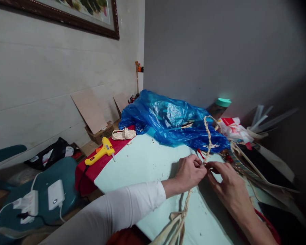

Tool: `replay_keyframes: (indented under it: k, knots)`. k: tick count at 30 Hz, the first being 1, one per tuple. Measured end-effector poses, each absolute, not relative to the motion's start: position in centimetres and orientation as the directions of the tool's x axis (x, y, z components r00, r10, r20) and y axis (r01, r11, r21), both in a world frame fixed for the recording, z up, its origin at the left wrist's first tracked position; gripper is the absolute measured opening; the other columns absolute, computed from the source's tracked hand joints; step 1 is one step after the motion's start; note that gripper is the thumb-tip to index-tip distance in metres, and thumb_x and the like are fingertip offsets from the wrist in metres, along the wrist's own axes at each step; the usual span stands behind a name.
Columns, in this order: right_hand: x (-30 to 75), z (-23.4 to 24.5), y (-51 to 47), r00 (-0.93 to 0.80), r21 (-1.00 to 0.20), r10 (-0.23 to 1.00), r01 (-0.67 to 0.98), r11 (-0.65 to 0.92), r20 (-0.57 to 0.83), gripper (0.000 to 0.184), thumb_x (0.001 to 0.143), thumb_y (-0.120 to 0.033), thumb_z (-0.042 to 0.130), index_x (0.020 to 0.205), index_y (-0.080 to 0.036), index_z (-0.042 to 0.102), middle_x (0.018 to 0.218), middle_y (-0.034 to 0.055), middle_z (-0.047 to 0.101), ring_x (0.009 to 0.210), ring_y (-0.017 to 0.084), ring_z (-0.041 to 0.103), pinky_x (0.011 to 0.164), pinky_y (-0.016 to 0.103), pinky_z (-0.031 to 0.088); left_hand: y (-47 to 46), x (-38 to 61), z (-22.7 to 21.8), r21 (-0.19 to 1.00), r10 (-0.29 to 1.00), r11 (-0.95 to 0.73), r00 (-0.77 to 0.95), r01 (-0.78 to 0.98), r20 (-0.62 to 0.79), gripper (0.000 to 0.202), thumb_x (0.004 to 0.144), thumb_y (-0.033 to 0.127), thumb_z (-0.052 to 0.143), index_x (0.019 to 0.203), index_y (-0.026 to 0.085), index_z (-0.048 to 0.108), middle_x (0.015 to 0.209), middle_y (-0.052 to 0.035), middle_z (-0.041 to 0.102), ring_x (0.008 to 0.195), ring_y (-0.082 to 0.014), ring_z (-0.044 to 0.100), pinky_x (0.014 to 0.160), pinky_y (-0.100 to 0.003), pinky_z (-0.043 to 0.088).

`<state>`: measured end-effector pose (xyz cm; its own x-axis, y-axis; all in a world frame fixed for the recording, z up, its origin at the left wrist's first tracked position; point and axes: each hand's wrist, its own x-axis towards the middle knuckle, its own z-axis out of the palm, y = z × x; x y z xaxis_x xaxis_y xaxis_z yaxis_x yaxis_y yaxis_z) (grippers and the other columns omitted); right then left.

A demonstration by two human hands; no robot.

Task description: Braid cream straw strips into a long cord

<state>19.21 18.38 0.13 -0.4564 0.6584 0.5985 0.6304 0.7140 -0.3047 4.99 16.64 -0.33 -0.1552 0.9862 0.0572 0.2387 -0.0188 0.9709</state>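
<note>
A braided straw cord (208, 139) rises in a curve above the pale green tabletop, its far end bending right. Lower down, the braid spreads into loose flat strands (177, 224) near the table's front edge. My left hand (191, 172) has its fingers pinched on the cord at mid-length. Meeting it from the right, my right hand (225, 180) pinches the cord at the same spot with thumb and forefinger. The fingertips of both hands nearly touch and hide the bit of braid between them. A small woven straw sandal (123, 134) lies at the table's far left corner.
A yellow glue gun (100, 152) rests on the red cloth (85, 175) at left. Crumpled blue plastic (165, 115) covers the back. Papers and a dark flat panel (267, 166) crowd the right. A teal chair (63, 190) holds a power bank (56, 194) and power strip (32, 204).
</note>
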Motion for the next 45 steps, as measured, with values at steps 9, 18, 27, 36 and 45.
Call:
replay_keyframes:
  k: [9,18,27,36,45]
  knots:
    - [18.8,0.0,17.4,-0.394,-0.378,0.737,0.670,0.639,0.549,0.027,0.087,-0.041,0.048,0.098,-0.022,0.062,0.076,0.0064,0.064,0.070,0.023,0.058,0.063,0.035,0.044,17.6,4.0,0.0,0.997,0.997,0.023,-0.072,-0.067,-0.027,0.014,0.074,0.030,0.057,0.080,0.018,0.054,0.059,0.0047,0.052,0.047,-0.0080,0.048,0.046,-0.019,0.037]
    - [18.5,1.3,16.8,-0.190,-0.540,0.848,0.697,0.472,0.495,0.016,0.087,-0.028,0.044,0.078,-0.020,0.055,0.075,0.0058,0.062,0.067,0.020,0.055,0.065,0.033,0.041,16.8,3.4,0.3,0.927,0.995,0.101,0.053,-0.360,-0.088,0.020,0.069,0.031,0.063,0.078,0.014,0.056,0.061,0.0020,0.056,0.046,-0.0060,0.047,0.044,-0.017,0.032]
    - [17.6,2.9,15.4,-0.239,-0.623,0.805,0.528,0.577,0.543,0.013,0.084,-0.018,0.045,0.073,-0.020,0.052,0.069,0.0014,0.055,0.065,0.015,0.051,0.064,0.027,0.040,16.2,3.0,0.2,0.946,0.995,0.095,0.051,-0.310,-0.083,0.023,0.070,0.036,0.064,0.077,0.016,0.056,0.060,0.0038,0.055,0.044,-0.0046,0.043,0.039,-0.016,0.029]
    - [17.8,2.4,16.3,-0.129,-0.749,0.893,0.501,0.434,0.431,0.011,0.082,-0.022,0.049,0.072,-0.019,0.053,0.068,-0.0002,0.057,0.063,0.013,0.051,0.063,0.025,0.039,15.6,2.4,0.9,0.917,0.990,0.142,0.076,-0.373,-0.122,0.021,0.071,0.030,0.066,0.077,0.016,0.053,0.059,0.0042,0.054,0.043,-0.0037,0.042,0.040,-0.016,0.028]
    - [15.1,2.3,18.4,-0.105,-0.791,0.901,0.444,0.421,0.420,0.015,0.089,-0.026,0.045,0.086,-0.019,0.058,0.087,0.0029,0.064,0.080,0.016,0.056,0.073,0.026,0.041,15.1,2.1,1.0,0.983,0.991,-0.125,-0.072,-0.132,0.117,0.016,0.078,0.029,0.063,0.087,0.016,0.059,0.067,0.0011,0.061,0.056,-0.0076,0.050,0.054,-0.018,0.039]
